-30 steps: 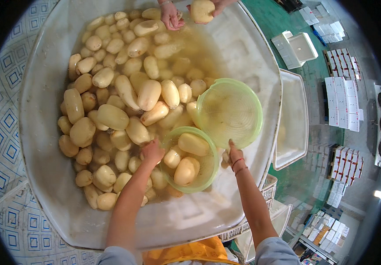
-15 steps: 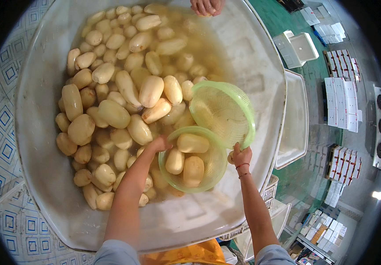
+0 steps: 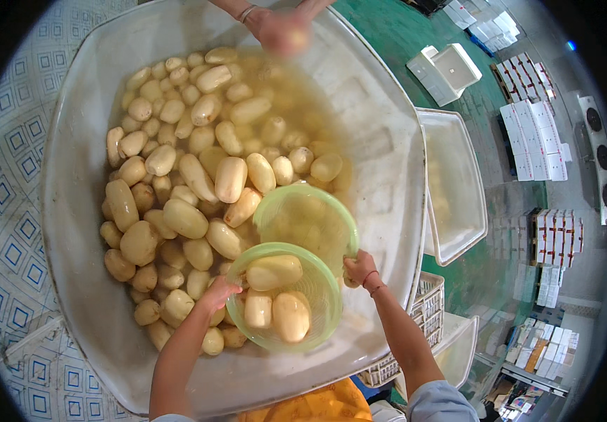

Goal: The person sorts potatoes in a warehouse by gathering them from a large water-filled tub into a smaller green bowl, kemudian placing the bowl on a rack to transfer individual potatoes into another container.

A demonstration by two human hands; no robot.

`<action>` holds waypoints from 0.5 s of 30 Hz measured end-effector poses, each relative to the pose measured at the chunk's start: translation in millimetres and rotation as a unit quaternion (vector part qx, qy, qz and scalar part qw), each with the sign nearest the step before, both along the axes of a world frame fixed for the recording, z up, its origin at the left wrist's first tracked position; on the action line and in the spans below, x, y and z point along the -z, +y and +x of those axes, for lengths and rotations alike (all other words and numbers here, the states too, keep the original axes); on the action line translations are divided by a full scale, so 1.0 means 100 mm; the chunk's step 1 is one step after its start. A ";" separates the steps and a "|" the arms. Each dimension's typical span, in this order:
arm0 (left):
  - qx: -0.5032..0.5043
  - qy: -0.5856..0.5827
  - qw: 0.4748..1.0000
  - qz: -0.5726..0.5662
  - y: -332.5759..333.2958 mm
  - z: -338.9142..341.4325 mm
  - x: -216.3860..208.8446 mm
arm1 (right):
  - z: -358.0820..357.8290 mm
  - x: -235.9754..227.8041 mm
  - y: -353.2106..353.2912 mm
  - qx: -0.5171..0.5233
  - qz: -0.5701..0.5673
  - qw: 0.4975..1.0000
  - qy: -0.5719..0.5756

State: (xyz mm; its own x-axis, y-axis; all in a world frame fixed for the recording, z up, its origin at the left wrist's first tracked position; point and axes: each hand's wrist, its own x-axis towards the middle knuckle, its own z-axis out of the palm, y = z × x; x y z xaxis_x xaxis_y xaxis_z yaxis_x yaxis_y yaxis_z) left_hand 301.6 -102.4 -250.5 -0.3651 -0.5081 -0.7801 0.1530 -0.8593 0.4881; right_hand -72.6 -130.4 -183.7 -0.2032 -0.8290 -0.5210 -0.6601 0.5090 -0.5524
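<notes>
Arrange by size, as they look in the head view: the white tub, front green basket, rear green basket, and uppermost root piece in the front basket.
1. White tub
2. Front green basket and rear green basket: unsure, the rear one is partly hidden
3. Uppermost root piece

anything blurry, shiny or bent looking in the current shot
Head view, top: another person's hands are blurred; head view, lower middle: pale roots in the nearer green basket show bright glints; head view overall: the white tub has bowed-looking edges, and the corners go black.
</notes>
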 end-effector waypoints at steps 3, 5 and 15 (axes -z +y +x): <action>-0.038 -0.005 0.999 -0.013 0.06 0.06 -0.29 | 0.02 0.14 0.14 -0.092 0.024 0.995 -0.034; -0.062 -0.015 0.997 0.034 0.08 0.12 -0.20 | 0.02 0.23 0.19 -0.060 0.132 0.982 -0.124; -0.158 -0.092 0.983 -0.024 0.00 -0.43 0.35 | -0.09 -0.10 0.02 0.073 0.218 0.912 -0.340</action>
State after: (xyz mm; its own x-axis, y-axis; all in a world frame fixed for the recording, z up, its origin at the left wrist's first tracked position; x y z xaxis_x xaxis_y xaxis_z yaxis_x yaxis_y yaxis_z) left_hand 258.9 -102.2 -285.5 -0.0386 -0.6108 -0.7908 0.3146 -0.7586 0.5705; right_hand -81.4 -128.4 -173.9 0.1989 -0.5038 -0.8406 -0.1475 0.8326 -0.5339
